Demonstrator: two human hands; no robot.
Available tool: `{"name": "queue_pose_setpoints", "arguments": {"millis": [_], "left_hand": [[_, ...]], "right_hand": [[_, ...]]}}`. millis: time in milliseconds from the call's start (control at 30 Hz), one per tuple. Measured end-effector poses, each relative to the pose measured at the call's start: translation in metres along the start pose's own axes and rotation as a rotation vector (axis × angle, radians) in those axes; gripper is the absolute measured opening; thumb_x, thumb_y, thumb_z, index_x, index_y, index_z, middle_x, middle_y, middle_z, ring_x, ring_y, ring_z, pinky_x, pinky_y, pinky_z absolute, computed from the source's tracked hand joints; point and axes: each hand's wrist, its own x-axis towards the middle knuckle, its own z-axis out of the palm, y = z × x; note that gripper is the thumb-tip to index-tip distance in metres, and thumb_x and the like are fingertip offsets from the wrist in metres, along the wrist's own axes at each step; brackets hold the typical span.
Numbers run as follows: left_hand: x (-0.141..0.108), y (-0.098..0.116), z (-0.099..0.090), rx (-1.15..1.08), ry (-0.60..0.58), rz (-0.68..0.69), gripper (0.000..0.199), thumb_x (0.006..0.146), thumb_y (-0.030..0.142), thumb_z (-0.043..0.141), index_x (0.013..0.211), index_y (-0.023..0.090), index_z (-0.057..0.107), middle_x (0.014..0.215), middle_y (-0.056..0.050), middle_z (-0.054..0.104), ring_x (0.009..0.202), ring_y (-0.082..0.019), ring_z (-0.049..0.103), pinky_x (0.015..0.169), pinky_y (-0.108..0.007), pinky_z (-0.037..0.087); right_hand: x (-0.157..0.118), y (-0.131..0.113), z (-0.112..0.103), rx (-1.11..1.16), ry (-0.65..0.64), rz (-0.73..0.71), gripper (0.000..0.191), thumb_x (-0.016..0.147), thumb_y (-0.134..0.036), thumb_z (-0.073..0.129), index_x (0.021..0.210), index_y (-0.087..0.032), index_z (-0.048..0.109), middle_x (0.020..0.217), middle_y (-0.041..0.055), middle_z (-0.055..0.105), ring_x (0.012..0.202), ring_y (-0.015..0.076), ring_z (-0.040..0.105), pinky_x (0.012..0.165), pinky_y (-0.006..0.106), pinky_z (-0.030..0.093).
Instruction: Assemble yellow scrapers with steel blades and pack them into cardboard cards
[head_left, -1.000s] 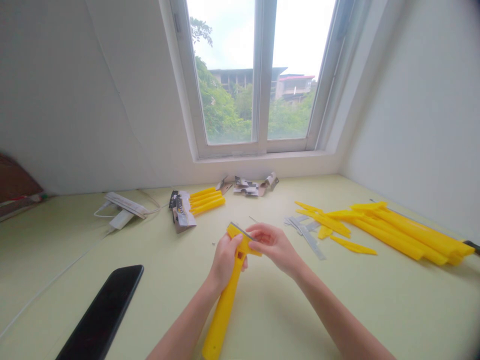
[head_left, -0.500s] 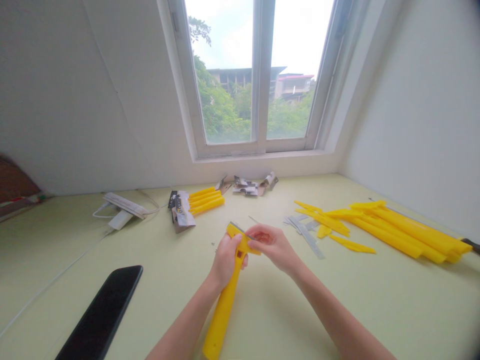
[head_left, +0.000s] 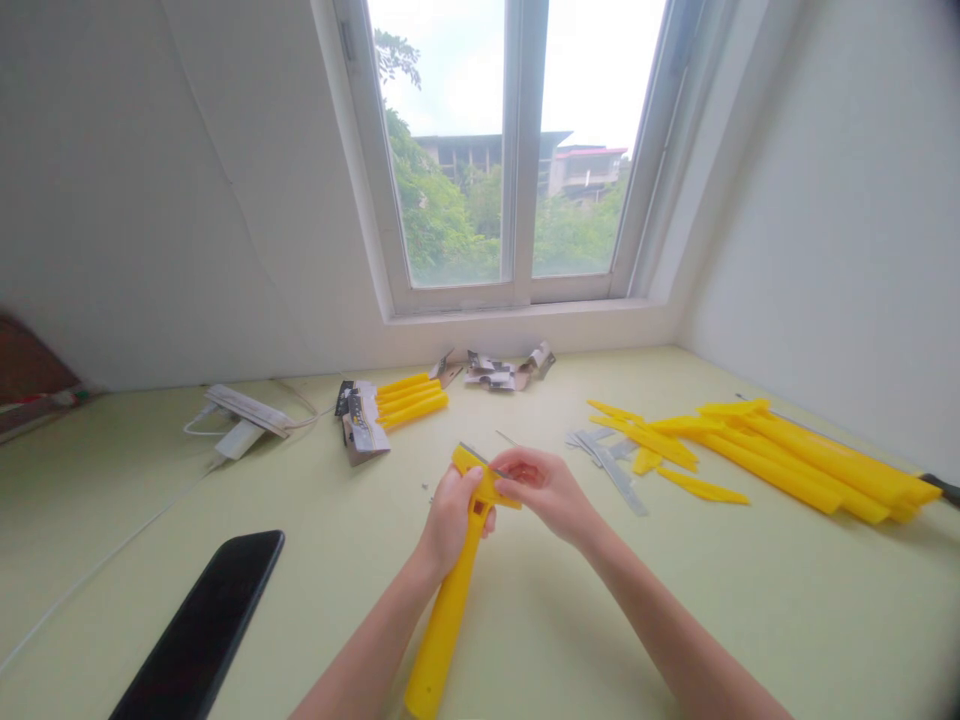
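As before, left hand (head_left: 452, 522) around yellow scraper (head_left: 444, 630), right hand (head_left: 544, 490) at blade (head_left: 480, 460)

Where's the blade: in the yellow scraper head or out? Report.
In: the metal blade lies along the top edge of the yellow scraper head, held by the left hand; how deep, cannot tell.

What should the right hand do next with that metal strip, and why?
Probably press the metal strip along the yellow plastic head with the right hand: its fingers already touch that end, and the left hand grips the yellow handle steady.
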Motion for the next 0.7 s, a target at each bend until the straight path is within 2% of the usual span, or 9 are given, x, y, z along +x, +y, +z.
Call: {"name": "queue_pose_setpoints", "arguments": {"millis": [300,433,500,567,633,700], "left_hand": [[0.0,0.0,-0.001,0.016,-0.013,0.006,0.019,0.078,0.035,0.042,0.075,0.017,0.044,0.05,0.006,0.044,0.034,-0.007,0.041,0.035,-0.02,0.029],[0.001,-0.001,-0.001,0.031,-0.014,0.026,0.018,0.08,0.034,0.04,0.077,0.017,0.043,0.051,0.006,0.045,0.035,-0.007,0.041,0.035,-0.019,0.029],[0.001,-0.001,0.0,0.046,-0.024,0.035,0.019,0.081,0.034,0.039,0.079,0.016,0.043,0.051,0.006,0.046,0.035,-0.007,0.042,0.035,-0.019,0.029],[0.0,-0.001,0.0,0.055,-0.032,0.035,0.019,0.081,0.033,0.038,0.079,0.016,0.044,0.052,0.005,0.046,0.035,-0.006,0.042,0.034,-0.018,0.029],[0.0,-0.001,0.001,0.056,-0.043,0.024,0.019,0.082,0.033,0.037,0.078,0.015,0.044,0.053,0.005,0.046,0.035,-0.006,0.041,0.034,-0.018,0.029],[0.0,-0.002,0.001,0.056,-0.053,0.016,0.019,0.082,0.032,0.036,0.078,0.015,0.044,0.052,0.006,0.045,0.034,-0.005,0.041,0.033,-0.018,0.028]], "right_hand": [[0.0,-0.002,0.001,-0.007,0.022,0.011,0.02,0.067,-0.029,0.064,0.082,-0.016,0.063,0.077,0.0038,0.064,0.071,0.0157,0.06,0.067,0.03,0.049],[0.0,-0.004,0.001,0.049,0.038,0.1,0.035,0.065,-0.03,0.065,0.097,-0.019,0.057,0.074,0.0014,0.064,0.066,0.0148,0.059,0.061,0.028,0.046],[0.001,-0.007,0.0,0.015,0.032,0.159,0.028,0.065,-0.031,0.064,0.09,-0.017,0.059,0.068,-0.0004,0.061,0.062,0.0133,0.057,0.057,0.025,0.043],[0.001,-0.011,-0.001,-0.048,0.013,0.213,0.018,0.065,-0.031,0.063,0.071,-0.015,0.06,0.061,-0.0015,0.057,0.059,0.0117,0.053,0.054,0.023,0.039],[0.001,-0.014,-0.003,-0.091,-0.003,0.255,0.019,0.064,-0.032,0.063,0.059,-0.014,0.057,0.056,-0.0021,0.053,0.056,0.0106,0.05,0.052,0.022,0.035],[0.001,-0.015,-0.004,-0.104,-0.012,0.275,0.02,0.064,-0.032,0.063,0.058,-0.014,0.057,0.055,-0.0023,0.052,0.056,0.0102,0.048,0.051,0.022,0.033]]}}
